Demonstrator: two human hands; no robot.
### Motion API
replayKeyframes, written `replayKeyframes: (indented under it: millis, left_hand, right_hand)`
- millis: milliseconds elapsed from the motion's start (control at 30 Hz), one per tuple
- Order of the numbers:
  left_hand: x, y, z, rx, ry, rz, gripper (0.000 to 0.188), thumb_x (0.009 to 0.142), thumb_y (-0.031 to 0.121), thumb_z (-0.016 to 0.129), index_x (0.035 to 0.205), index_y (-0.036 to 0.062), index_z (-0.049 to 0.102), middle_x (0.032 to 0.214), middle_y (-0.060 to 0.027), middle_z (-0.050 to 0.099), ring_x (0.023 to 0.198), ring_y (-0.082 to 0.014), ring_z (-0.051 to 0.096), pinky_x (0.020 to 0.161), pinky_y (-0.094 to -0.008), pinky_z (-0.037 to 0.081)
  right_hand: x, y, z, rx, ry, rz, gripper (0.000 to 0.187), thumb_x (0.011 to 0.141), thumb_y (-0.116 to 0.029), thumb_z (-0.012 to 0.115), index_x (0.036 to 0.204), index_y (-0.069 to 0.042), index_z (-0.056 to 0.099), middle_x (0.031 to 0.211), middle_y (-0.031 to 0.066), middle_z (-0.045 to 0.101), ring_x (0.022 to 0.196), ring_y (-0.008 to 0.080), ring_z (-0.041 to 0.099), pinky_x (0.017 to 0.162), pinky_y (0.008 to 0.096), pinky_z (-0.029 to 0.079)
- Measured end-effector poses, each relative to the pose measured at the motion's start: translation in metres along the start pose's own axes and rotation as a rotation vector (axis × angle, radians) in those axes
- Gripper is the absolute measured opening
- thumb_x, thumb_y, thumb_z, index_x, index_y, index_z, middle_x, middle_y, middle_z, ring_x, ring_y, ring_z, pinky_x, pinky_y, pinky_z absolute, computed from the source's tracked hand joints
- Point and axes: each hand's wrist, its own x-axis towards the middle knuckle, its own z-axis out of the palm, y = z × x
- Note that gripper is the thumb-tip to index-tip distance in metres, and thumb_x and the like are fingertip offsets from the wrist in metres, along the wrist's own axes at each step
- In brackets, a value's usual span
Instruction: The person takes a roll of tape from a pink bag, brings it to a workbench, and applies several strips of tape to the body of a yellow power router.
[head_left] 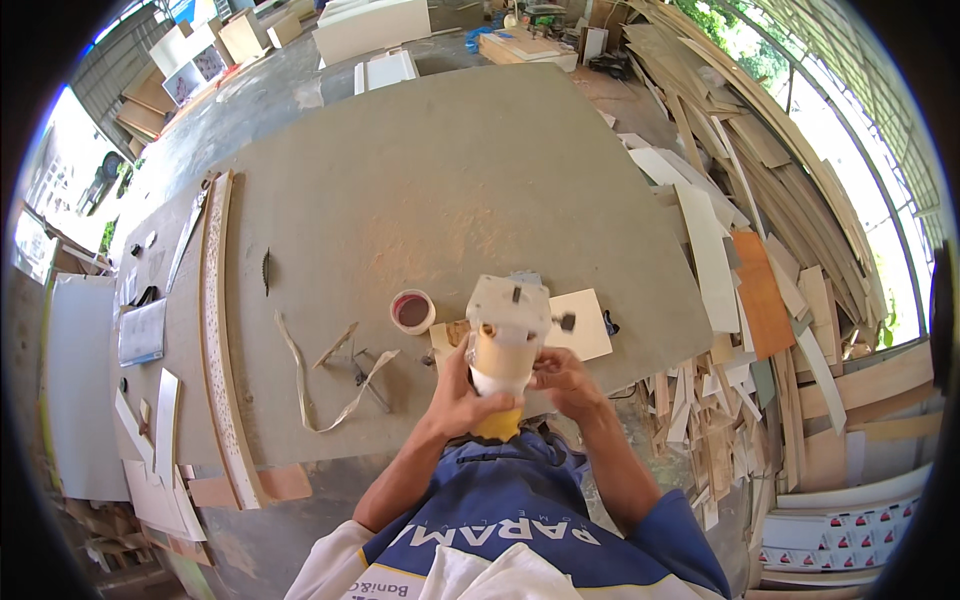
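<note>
Close to my body, a trim router (503, 352) is held up on end, its pale square base plate facing up and its yellow end pointing down. My left hand (462, 398) wraps around the lower body of the tool. On the other side, my right hand (568, 383) is closed with its fingertips pressed against the router; what exactly they pinch is hidden. A small dark knob (567, 322) sticks out beside the base plate. Behind the tool lies a cream board piece (590, 318) on the large grey-brown work table (480, 180).
A round tub (412, 312) with dark red contents stands left of the router, near a curled pale strip (305, 385). A long wooden batten (216, 330) and a handsaw (190, 235) lie further left. Sawdust covers mid-table. Offcuts (700, 430) and stacked boards (790, 220) crowd the right.
</note>
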Motion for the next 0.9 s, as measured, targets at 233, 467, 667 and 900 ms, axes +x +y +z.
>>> replayKeyframes:
  millis: [233,467,667,900]
  left_hand:
    - [-0.001,-0.005,0.005,0.077,0.131,0.035,0.08,0.093,0.03,0.078,0.145,-0.0042,0.028,0.133,-0.0184,0.055,0.123,-0.0237,0.055,0.104,-0.0374,0.046]
    - [-0.025,-0.026,0.008,-0.233,-0.228,-0.032,0.099,0.105,0.057,0.041,0.161,-0.0015,-0.016,0.169,-0.0173,0.006,0.157,-0.028,-0.003,0.126,-0.0406,0.0]
    - [-0.026,-0.02,-0.002,-0.236,-0.611,-0.206,0.089,0.108,0.06,0.03,0.163,0.0028,-0.011,0.173,-0.0148,-0.007,0.158,-0.0265,-0.011,0.127,-0.0404,0.0]
    - [0.058,-0.036,-0.048,0.14,-0.851,-0.294,0.064,0.108,0.046,0.046,0.155,0.0027,0.04,0.122,-0.0175,0.071,0.108,-0.0236,0.065,0.1,-0.0386,0.047]
  right_hand:
    - [-0.035,-0.032,0.086,-0.897,0.123,-0.36,0.077,0.088,-0.014,0.074,0.153,0.005,0.038,0.15,0.0199,0.053,0.136,0.028,0.052,0.11,0.0398,0.044]
    - [-0.028,0.007,0.102,-0.315,0.485,-0.198,0.077,0.067,-0.006,0.093,0.133,0.002,0.055,0.128,0.0103,0.062,0.116,0.02,0.062,0.098,0.0346,0.053]
    - [-0.051,0.036,0.1,-0.184,0.783,-0.5,0.062,0.07,0.004,0.087,0.127,0.003,0.062,0.112,0.0091,0.07,0.101,0.0205,0.069,0.089,0.0343,0.058]
    - [-0.087,0.055,0.049,0.092,1.022,-0.579,0.045,0.07,0.007,0.08,0.113,0.003,0.065,0.101,0.0114,0.071,0.087,0.023,0.072,0.079,0.0377,0.059]
